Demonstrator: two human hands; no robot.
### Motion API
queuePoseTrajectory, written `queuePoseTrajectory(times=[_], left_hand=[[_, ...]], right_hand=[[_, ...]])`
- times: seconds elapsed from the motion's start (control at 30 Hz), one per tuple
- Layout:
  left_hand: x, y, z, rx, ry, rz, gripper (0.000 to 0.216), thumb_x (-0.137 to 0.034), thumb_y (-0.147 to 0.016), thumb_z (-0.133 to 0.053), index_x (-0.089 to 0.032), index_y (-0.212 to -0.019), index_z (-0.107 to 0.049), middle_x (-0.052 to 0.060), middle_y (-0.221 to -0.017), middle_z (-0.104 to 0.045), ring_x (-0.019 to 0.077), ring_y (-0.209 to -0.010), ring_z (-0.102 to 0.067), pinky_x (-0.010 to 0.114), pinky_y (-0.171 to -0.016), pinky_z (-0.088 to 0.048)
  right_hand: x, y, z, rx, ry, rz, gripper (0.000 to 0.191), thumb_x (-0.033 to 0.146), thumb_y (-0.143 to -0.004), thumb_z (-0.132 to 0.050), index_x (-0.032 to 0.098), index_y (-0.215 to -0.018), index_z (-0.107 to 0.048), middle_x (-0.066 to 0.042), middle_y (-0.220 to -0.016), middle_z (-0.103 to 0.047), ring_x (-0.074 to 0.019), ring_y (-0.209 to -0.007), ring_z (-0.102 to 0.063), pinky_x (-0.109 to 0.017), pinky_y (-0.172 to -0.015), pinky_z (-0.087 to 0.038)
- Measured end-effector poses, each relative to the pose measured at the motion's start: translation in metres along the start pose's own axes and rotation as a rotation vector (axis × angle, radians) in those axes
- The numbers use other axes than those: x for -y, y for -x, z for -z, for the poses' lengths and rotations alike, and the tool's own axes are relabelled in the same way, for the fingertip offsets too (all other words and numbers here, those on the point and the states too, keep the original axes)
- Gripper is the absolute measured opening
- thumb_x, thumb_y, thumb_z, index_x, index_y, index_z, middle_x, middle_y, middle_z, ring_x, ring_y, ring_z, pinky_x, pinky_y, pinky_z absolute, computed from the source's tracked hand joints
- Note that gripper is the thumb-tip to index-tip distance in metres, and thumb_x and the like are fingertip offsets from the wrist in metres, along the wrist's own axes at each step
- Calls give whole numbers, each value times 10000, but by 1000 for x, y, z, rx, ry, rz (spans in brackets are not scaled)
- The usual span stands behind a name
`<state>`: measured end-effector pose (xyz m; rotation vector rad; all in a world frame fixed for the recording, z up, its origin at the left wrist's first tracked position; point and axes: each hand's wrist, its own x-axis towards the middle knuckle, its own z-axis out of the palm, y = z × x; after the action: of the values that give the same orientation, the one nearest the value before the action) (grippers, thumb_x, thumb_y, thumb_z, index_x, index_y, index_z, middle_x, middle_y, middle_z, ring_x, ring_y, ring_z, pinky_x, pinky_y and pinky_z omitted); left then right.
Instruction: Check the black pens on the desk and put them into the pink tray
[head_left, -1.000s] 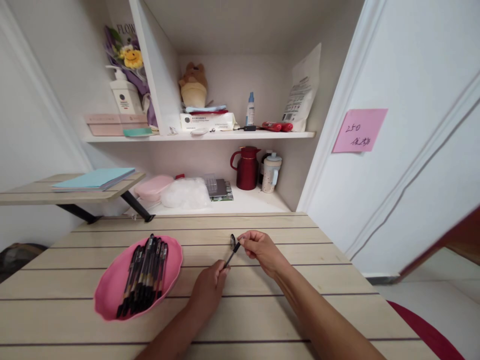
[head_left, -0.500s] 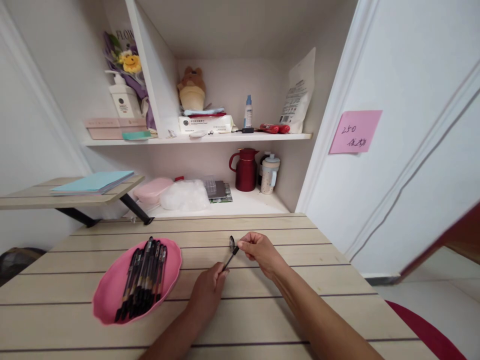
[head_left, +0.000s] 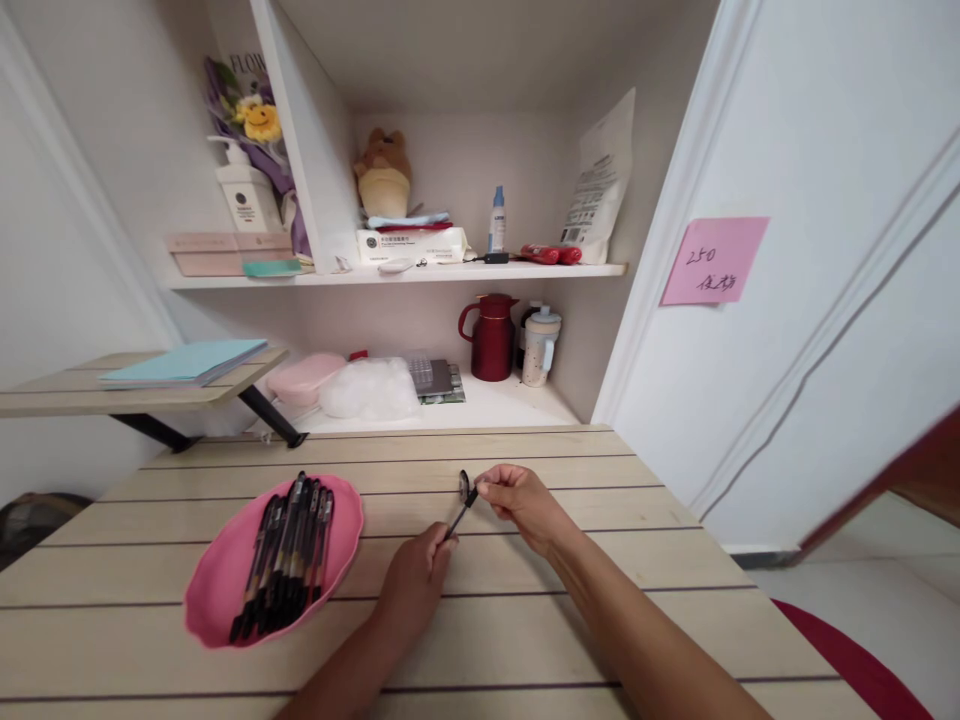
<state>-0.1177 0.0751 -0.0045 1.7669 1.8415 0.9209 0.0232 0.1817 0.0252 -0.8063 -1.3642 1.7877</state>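
Note:
Over the middle of the wooden table, my left hand (head_left: 417,572) is closed around the lower part of a slim black pen (head_left: 457,520). My right hand (head_left: 519,503) pinches the pen's upper, thicker black end between thumb and fingers. The pen slants up to the right between both hands. Just behind its upper end is a small dark, rounded thing (head_left: 463,486), whose kind I cannot make out. To the left, a pink scalloped plate (head_left: 212,592) holds several black pens (head_left: 291,560) lying lengthwise in a pile.
A raised wooden stand (head_left: 217,397) with a light blue notebook (head_left: 185,362) is at the back left. Behind the table, a white shelf holds a dark red jug (head_left: 492,338), a pale cup (head_left: 541,347) and a white plastic bag (head_left: 370,389). A pink note (head_left: 715,260) hangs on the right wall.
Almost nothing differs. Both hands keep their grip on the pen in the same place, and the view has shifted very slightly.

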Motion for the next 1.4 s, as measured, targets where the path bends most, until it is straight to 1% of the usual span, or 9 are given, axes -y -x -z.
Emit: queuePoseTrajectory(times=[0.07,0.2,0.33,0.47,0.6,0.87,1.0,1.27,1.4], left_hand=[[-1,0,0,-1,6,2,243,-346,-824,-318,-200,-688,-457,-39,-546,-415,114,-517,-402,194,-490,-264],[-2,0,1,1,0,15,247,-345,-824,-312,-202,-686,-459,-39,-542,-414,113,-511,-399,190,-489,-266],[-2,1,1,-1,8,4,244,-341,-821,-317,-201,-694,-471,-32,-556,-438,117,-525,-418,191,-492,-268],[-2,1,1,4,21,21,256,-352,-824,-309,-203,-693,-470,-44,-517,-400,116,-495,-402,196,-483,-260],[-3,1,1,5,24,11,253,-349,-822,-315,-200,-691,-473,-39,-535,-410,116,-509,-410,199,-497,-265],[-5,0,2,8,37,19,252,-356,-814,-326,-199,-687,-475,-41,-521,-416,117,-504,-406,202,-491,-262],[-4,0,1,13,32,45,255,-364,-820,-314,-206,-656,-428,-45,-511,-399,117,-499,-407,202,-494,-264],[-2,0,1,18,53,60,251,-359,-811,-329,-204,-640,-426,-47,-496,-416,114,-489,-419,204,-492,-266],[0,-1,1,-21,102,84,248,-364,-808,-320,-200,-689,-463,-51,-487,-429,114,-482,-433,205,-488,-276]], right_hand=[[-1,0,0,-39,23,7,254,302,-532,-714,155,-597,-517,75,-453,-430,-32,-388,-338,-190,-390,-205],[0,0,-1,43,-18,-8,282,304,-539,-709,155,-739,-576,52,-551,-500,-32,-409,-364,-185,-391,-213],[1,1,-1,-23,-6,19,255,315,-537,-708,155,-609,-524,74,-449,-422,-30,-384,-323,-185,-382,-191],[2,1,-2,31,-11,1,269,317,-540,-703,159,-706,-563,56,-527,-485,-36,-404,-354,-190,-387,-202],[2,2,-2,-43,31,9,243,303,-533,-704,157,-610,-525,75,-463,-435,-33,-389,-333,-191,-388,-201],[0,1,-2,-37,50,16,232,308,-544,-696,151,-643,-556,66,-487,-461,-32,-393,-340,-190,-391,-202],[1,2,-1,20,46,18,266,339,-564,-683,162,-744,-600,57,-521,-483,-39,-407,-355,-191,-397,-203],[-4,0,-4,-38,61,57,287,380,-532,-696,164,-601,-521,41,-527,-509,-40,-403,-323,-196,-403,-216],[-8,-3,-1,-18,129,84,291,408,-588,-646,163,-714,-552,33,-543,-520,-64,-435,-405,-192,-405,-240]])
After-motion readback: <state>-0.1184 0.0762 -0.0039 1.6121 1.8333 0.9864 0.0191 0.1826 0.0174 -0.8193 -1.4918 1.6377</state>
